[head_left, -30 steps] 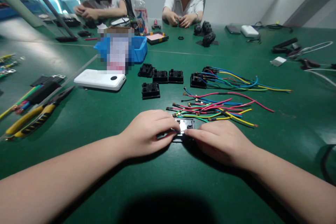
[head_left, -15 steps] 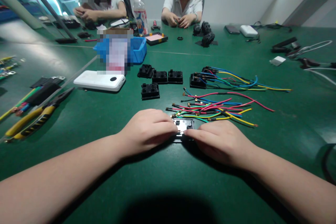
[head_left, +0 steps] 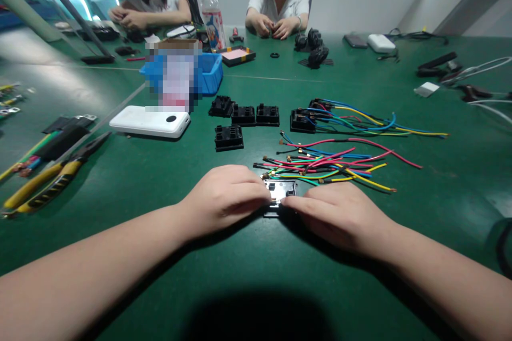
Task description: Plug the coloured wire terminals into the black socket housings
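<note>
left hand, right hand fingers curled at housing, on desk between them, looks unfinished; grip hidden, can't tell | loose wires just beyond | four bare housings, seemingly to do | two wired housings, likely done | blue bin, contents blurred out | tray, pink inside

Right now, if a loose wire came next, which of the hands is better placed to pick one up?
Probably the right hand: most of the loose wires lie just beyond it, while the left hand sits mostly left of them.
</note>
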`<move>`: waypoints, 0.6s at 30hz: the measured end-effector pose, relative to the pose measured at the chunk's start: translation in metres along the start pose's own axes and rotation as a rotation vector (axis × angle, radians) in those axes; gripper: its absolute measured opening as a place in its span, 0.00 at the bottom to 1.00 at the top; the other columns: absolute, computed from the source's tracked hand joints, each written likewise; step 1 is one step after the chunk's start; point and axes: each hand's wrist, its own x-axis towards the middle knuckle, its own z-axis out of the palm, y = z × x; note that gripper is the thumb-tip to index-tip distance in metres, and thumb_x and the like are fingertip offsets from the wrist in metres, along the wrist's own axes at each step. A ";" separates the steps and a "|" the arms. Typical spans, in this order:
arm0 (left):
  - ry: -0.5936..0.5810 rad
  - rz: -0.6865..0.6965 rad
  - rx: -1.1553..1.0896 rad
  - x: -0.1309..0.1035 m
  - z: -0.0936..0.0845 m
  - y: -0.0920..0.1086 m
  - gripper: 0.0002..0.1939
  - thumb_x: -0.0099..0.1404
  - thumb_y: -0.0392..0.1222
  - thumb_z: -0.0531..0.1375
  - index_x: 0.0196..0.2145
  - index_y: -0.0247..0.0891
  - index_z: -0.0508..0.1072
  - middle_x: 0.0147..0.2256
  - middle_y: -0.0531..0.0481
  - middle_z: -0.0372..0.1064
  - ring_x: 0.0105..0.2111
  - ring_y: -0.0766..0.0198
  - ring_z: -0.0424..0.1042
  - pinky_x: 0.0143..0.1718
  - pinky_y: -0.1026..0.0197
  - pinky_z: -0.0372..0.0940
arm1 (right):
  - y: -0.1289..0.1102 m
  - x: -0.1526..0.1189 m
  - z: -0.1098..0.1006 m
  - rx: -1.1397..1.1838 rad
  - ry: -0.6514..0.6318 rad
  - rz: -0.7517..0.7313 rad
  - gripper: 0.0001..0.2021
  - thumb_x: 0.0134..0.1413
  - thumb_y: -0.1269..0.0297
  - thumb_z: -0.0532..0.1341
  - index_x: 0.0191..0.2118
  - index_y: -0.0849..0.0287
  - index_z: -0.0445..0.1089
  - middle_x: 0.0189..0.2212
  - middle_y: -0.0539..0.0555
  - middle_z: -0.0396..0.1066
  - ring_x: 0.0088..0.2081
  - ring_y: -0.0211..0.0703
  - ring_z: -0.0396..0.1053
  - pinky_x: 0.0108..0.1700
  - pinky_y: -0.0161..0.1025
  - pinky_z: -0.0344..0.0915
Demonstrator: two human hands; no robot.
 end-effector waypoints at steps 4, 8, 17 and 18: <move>0.007 -0.005 -0.009 0.000 0.000 0.000 0.06 0.67 0.34 0.57 0.37 0.34 0.75 0.34 0.44 0.76 0.33 0.65 0.72 0.35 0.63 0.66 | 0.000 0.000 -0.001 -0.001 0.001 -0.001 0.14 0.62 0.73 0.54 0.50 0.63 0.70 0.24 0.49 0.66 0.24 0.36 0.56 0.26 0.37 0.47; 0.004 -0.009 -0.023 0.001 0.000 0.000 0.06 0.67 0.33 0.57 0.37 0.34 0.75 0.34 0.44 0.76 0.33 0.65 0.72 0.35 0.64 0.67 | -0.001 0.000 -0.001 0.000 -0.014 0.009 0.14 0.62 0.73 0.54 0.50 0.62 0.69 0.25 0.49 0.66 0.24 0.36 0.55 0.26 0.38 0.46; -0.019 -0.012 -0.006 0.001 -0.002 0.000 0.07 0.66 0.33 0.57 0.37 0.34 0.76 0.35 0.43 0.77 0.33 0.64 0.74 0.35 0.64 0.67 | -0.001 0.000 -0.001 0.014 -0.014 0.021 0.14 0.61 0.73 0.55 0.51 0.61 0.69 0.25 0.49 0.65 0.24 0.36 0.55 0.26 0.38 0.46; -0.019 -0.013 0.003 0.002 -0.003 0.000 0.07 0.66 0.34 0.57 0.37 0.34 0.76 0.35 0.44 0.77 0.33 0.65 0.74 0.35 0.64 0.67 | -0.001 0.001 -0.002 0.017 -0.014 0.022 0.14 0.61 0.73 0.55 0.51 0.61 0.69 0.25 0.49 0.65 0.24 0.36 0.55 0.26 0.38 0.46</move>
